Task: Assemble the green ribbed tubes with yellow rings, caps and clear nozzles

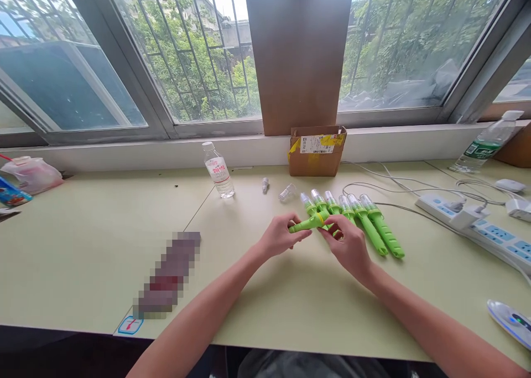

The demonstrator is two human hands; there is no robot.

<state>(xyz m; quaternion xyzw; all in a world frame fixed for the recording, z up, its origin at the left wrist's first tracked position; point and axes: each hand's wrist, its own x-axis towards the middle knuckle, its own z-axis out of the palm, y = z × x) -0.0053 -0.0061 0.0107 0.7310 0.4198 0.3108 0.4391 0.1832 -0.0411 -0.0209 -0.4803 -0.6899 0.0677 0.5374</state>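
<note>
My left hand [282,236] is closed around the narrow end of a green plastic handle [307,224] with a yellow ring near its wide end. My right hand [349,244] pinches that wide end with its fingertips. The handle is held at a slant just above the table. Right behind my hands lies a row of several similar green handles [384,229] with clear ribbed caps, some partly hidden by my right hand. A loose clear cap [287,193] lies beyond my left hand. To its left stands a small white-grey piece [265,185].
A water bottle [219,170] stands at the back, near a cardboard box [314,165] by the window. A power strip [493,231] with cables lies on the right, with another bottle [485,145] behind it. A blurred dark object [170,275] rests on the left.
</note>
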